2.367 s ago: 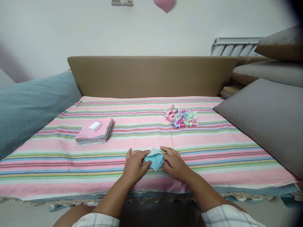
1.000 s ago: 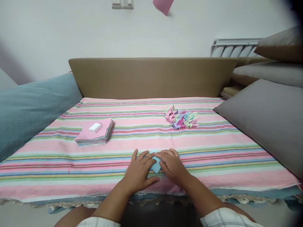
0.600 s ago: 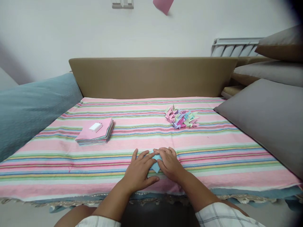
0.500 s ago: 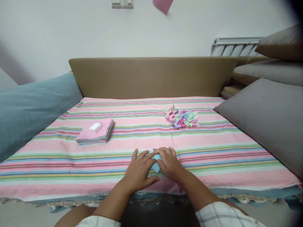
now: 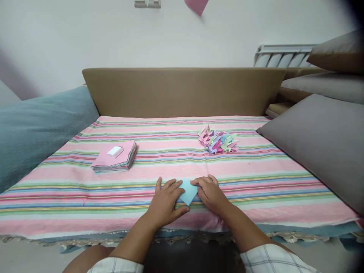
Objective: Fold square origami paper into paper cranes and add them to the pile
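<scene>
Spread left hand (image 5: 165, 206) and right hand (image 5: 212, 194), its grip unclear, touch blue paper (image 5: 188, 193) near striped cloth's (image 5: 256, 167) front edge. Backrest (image 5: 182, 93) lines rear.

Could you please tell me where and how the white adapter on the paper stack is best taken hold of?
Probably from above, pinching the white adapter across its two long sides. It lies flat on the paper stack and stands up from the top sheet, so those sides look free. The right end, with what look like small prongs, seems a poorer hold.
</scene>
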Demonstrator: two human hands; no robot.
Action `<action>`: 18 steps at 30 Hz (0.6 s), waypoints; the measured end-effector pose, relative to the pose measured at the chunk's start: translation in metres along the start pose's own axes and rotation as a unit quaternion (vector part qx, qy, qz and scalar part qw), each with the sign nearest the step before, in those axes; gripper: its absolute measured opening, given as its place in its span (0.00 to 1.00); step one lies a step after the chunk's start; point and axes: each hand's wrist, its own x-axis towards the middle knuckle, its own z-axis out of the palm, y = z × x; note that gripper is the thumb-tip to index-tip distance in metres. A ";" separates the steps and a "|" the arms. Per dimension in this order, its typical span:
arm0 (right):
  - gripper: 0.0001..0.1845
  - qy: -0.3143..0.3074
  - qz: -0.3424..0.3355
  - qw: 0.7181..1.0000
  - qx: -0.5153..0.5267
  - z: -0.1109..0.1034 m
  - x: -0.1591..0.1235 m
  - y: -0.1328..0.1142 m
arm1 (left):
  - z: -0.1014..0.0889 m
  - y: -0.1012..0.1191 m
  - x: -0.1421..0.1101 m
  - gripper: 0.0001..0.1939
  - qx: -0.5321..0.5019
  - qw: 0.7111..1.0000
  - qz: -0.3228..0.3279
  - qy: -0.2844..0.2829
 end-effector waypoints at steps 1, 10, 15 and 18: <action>0.17 0.000 0.001 1.000 -0.001 -0.002 -0.001 0.001 | 0.000 0.000 0.000 0.22 -0.002 1.000 0.001 0.003; 0.10 0.029 -0.011 0.999 -0.022 -0.009 -0.005 0.006 | -0.001 0.001 0.000 0.20 -0.004 1.000 0.002 0.023; 0.07 0.038 -0.008 0.999 -0.036 -0.002 -0.003 0.005 | 0.000 0.002 -0.004 0.15 -0.006 0.998 -0.003 0.056; 0.12 0.045 0.006 0.997 -0.055 0.005 -0.002 0.005 | 0.001 0.002 -0.005 0.11 -0.007 0.996 -0.011 0.083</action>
